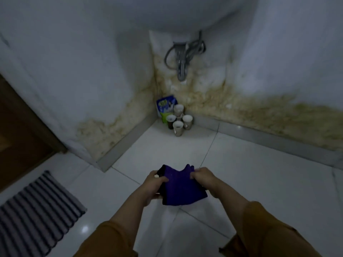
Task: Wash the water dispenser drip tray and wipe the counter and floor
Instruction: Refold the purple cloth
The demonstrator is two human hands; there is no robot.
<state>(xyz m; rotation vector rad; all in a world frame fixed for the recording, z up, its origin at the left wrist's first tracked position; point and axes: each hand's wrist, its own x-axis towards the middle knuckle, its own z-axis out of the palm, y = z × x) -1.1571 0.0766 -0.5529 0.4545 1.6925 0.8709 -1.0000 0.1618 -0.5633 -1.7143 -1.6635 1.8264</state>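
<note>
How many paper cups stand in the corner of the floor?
5 visible: one at the back beside the pouch, one left, one right, one in front, one in the middle, mostly hidden. More may be hidden.

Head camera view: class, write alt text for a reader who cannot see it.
Two hands, left and right, hold a purple cloth above a white tiled floor. Paper cups and a pouch sit in the stained corner beneath a sink.
</note>
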